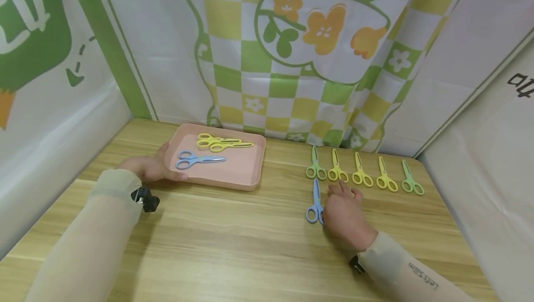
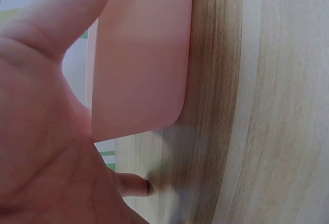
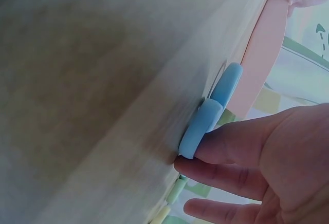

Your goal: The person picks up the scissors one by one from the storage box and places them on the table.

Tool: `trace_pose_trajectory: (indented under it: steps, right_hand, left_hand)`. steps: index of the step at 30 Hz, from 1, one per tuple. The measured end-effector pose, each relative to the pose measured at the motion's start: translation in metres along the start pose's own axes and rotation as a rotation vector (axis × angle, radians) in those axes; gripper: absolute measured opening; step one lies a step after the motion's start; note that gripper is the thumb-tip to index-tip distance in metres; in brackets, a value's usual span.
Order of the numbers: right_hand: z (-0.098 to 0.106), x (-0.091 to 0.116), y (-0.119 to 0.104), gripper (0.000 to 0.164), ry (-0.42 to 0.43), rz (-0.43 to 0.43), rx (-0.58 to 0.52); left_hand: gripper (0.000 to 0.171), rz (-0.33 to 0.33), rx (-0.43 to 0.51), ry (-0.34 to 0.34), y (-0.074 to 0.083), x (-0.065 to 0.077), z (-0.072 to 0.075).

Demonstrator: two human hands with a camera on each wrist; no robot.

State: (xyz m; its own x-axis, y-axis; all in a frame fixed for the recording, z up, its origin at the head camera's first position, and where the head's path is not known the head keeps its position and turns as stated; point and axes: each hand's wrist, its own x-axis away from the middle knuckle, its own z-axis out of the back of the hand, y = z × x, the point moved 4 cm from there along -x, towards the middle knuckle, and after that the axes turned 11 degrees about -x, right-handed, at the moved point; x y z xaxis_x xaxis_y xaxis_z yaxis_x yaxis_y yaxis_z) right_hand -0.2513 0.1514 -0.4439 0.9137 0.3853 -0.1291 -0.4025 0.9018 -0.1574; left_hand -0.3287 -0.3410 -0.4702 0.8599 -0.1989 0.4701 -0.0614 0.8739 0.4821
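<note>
My left hand (image 1: 152,167) rests against the left end of a pink tray (image 1: 225,182), its thumb (image 2: 67,13) stretched along the near wall. Inside the tray lie two yellow scissors (image 1: 232,145) and a pair of blue scissors (image 1: 203,158). To the right, my right hand (image 1: 345,209) pinches one handle loop of another pair of blue scissors (image 1: 315,200), which lie close on the table with the blades pointing away. In the right wrist view, thumb and forefinger meet at that blue handle (image 3: 200,126); the thumb's tip is hidden behind it.
Beyond my right hand runs a row of scissors, blades pointing away: green scissors (image 1: 315,165) at the left end, three yellow ones (image 1: 361,171) in the middle, green scissors (image 1: 412,179) at the right end. A patterned curtain (image 1: 283,88) hangs behind the wooden table (image 1: 233,246).
</note>
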Motion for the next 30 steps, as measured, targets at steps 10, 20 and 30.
trace_pose_trajectory:
  steps: [10, 20, 30]
  right_hand:
    - [0.002, 0.000, 0.000, 0.016, -0.013, -0.016, 0.000]
    - [0.008, 0.000, -0.007, 0.022, -0.078, -0.057, 0.005]
    - [0.020, -0.014, -0.088, 0.056, -0.134, 0.155, 0.000]
  left_hand:
    - [0.147, 0.002, -0.014, -0.023, 0.002, 0.002, 0.000]
    - [0.151, 0.015, 0.001, -0.014, -0.003, -0.002, 0.000]
    - [0.153, 0.025, 0.024, -0.017, -0.006, -0.004, 0.001]
